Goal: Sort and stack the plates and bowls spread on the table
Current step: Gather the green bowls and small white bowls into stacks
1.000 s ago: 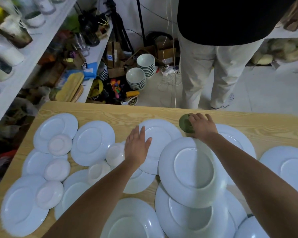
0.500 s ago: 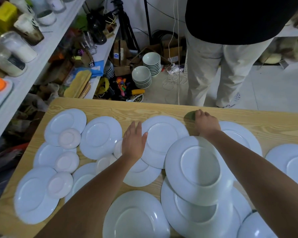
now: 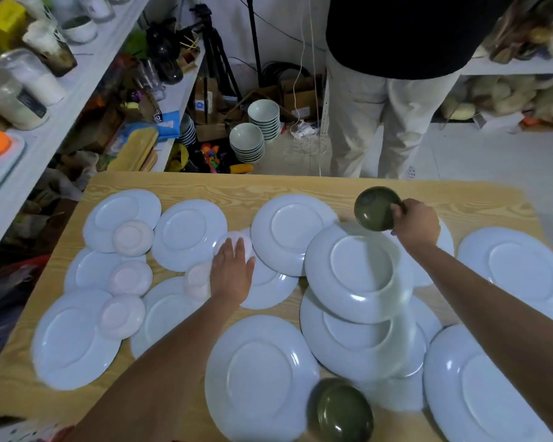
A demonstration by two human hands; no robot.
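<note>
Gripping a green bowl (image 3: 376, 208) above the surface (image 3: 300, 186), the right hand (image 3: 417, 223) lifts; left hand (image 3: 232, 271) lies flat on a small white bowl (image 3: 237, 239).

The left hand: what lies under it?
The left hand lies flat over a small white bowl; only the bowl's far edge shows past the hand. A white plate shows beside the palm. What the bowl rests on is covered by the hand.

No lettering is coming through legibly: the dark label on the shelf jar (image 3: 12, 100) and the blue sticker on the cardboard box (image 3: 205, 97) are staying too blurred to read.
</note>
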